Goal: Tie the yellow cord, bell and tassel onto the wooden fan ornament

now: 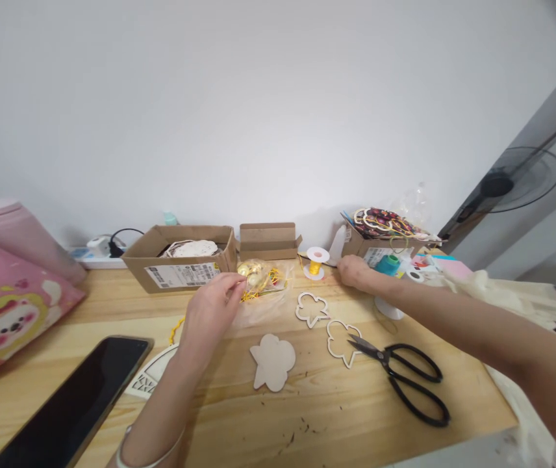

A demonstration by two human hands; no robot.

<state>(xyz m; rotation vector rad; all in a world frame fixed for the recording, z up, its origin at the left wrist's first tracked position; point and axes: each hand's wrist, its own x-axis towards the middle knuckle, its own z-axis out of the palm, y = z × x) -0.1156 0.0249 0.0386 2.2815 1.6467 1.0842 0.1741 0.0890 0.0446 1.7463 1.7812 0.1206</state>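
Head view: a clear plastic bag of gold beads and yellow cord (261,278) on the pale wooden table (307,416) is pinched by the left hand (212,307). The right hand (353,270), loosely curled, rests by the small spool of yellow thread (315,262); what it grips cannot be told. The bag is best steadied while thread is drawn slowly, clear of the black scissors (404,377).

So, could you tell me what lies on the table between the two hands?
In the head view, between the left hand and right hand lie a clear bag of gold bits and a yellow spool.
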